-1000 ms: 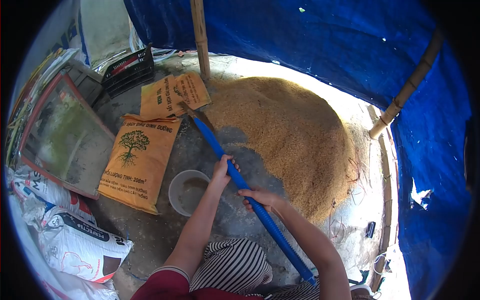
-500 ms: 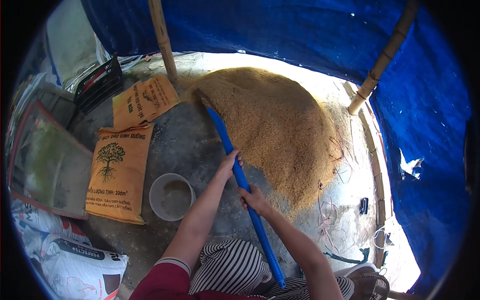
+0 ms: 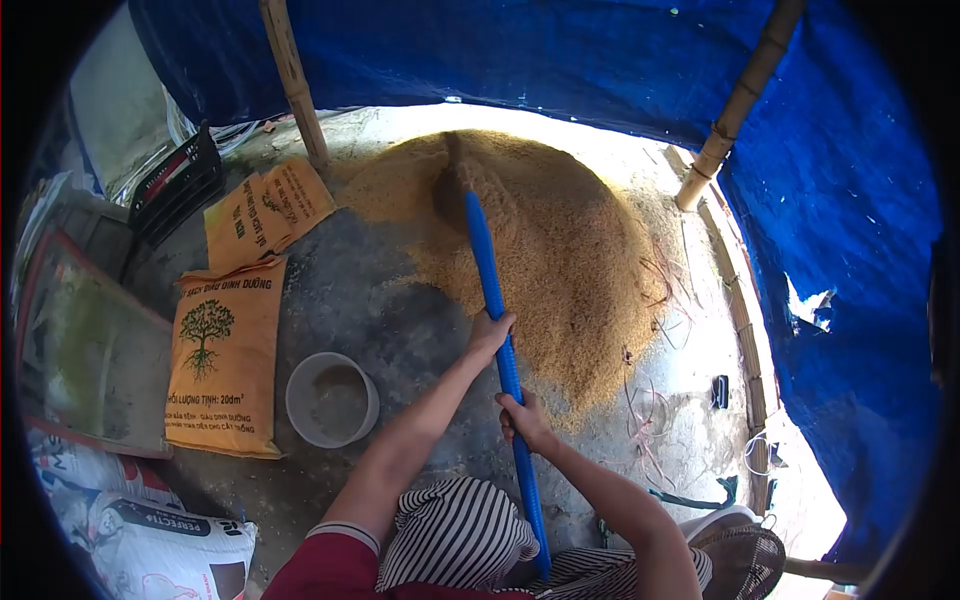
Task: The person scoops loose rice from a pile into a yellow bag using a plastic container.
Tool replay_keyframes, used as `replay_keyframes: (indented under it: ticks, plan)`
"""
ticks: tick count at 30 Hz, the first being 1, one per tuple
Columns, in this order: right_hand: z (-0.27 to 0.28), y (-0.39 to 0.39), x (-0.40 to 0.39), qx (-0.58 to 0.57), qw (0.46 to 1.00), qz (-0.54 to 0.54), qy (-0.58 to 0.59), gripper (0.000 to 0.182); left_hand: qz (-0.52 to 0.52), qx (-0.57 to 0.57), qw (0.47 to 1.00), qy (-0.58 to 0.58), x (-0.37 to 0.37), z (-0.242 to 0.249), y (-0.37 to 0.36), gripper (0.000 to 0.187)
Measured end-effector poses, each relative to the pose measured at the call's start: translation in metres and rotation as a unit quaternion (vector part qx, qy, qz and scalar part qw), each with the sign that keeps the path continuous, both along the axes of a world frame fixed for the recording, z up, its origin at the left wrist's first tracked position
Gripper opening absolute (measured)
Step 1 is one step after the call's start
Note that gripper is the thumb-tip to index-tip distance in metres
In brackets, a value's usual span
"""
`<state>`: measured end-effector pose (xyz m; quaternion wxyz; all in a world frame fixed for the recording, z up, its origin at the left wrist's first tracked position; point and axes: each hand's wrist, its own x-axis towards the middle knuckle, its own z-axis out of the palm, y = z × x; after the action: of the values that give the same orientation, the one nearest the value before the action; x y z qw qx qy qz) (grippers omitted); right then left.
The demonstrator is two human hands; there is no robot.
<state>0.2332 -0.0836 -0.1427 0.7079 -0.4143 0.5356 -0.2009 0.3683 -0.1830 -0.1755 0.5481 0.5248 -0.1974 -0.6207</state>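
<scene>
A long blue handle runs from near my striped clothing up to a large heap of tan grain-like material. Midway along it, my left hand is wrapped round the handle. Lower down, my right hand also grips it. The handle's far end reaches a dark furrow in the heap's left part; the tool head is dark and hard to make out there.
Left of my arms stand a pale round bucket, an upright-printed orange sack and a folded orange sack. White sacks lie lower left. Bamboo poles and a blue tarp border the floor; a basket sits lower right.
The handle's far end has moved right and up into the heap, with both hands still round it. Material at the heap's left has shifted and spread. The view has moved slightly.
</scene>
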Motion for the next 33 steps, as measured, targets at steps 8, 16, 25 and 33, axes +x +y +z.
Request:
replay_keyframes:
  ticks: [8, 16, 25, 33]
  plan:
    - [0.024, -0.001, -0.022, 0.019, 0.999, -0.011, -0.026, 0.020, -0.034, -0.092, 0.993, -0.069, -0.023, 0.049, 0.006, 0.014]
    - [0.040, -0.015, -0.056, -0.020, 0.983, 0.179, 0.033, 0.025, 0.082, -0.085, 0.993, -0.019, -0.016, 0.046, 0.051, 0.017]
    - [0.034, -0.012, -0.090, -0.059, 0.911, 0.339, 0.228, 0.030, 0.173, 0.100, 0.954, 0.225, -0.057, -0.054, 0.091, 0.021]
    - [0.041, -0.020, -0.106, -0.074, 0.961, 0.194, 0.184, 0.025, 0.070, 0.000, 0.997, 0.038, -0.073, 0.015, 0.046, 0.022]
